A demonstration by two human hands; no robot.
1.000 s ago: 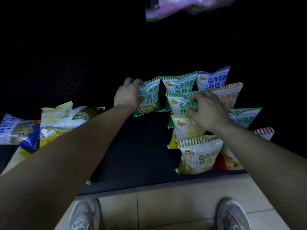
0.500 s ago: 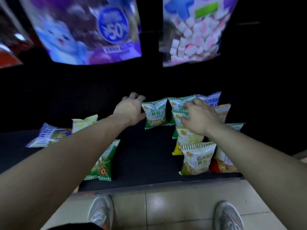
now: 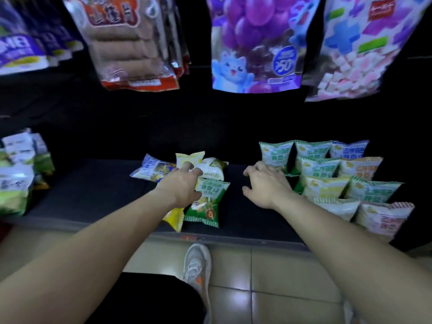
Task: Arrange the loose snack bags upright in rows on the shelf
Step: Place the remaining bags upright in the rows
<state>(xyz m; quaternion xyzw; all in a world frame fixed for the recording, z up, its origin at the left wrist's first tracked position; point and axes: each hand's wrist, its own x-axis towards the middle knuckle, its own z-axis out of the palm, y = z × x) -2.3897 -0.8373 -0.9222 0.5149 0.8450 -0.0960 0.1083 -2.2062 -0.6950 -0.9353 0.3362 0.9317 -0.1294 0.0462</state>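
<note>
Left hand (image 3: pixel 180 186) over loose bags (image 3: pixel 207 203) — shelf (image 3: pixel 93 188)

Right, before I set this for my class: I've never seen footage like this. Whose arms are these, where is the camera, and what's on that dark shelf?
There is no machine here: a person wears one wide-angle camera on the head, looking down at their own bare arms. The left hand reaches into a loose pile of snack bags lying flat on the dark shelf; whether it grips one is unclear. The right hand, fingers relaxed, holds nothing beside the upright rows on the right. Bigger packs hang above; a shoe shows on the tiled floor.
</note>
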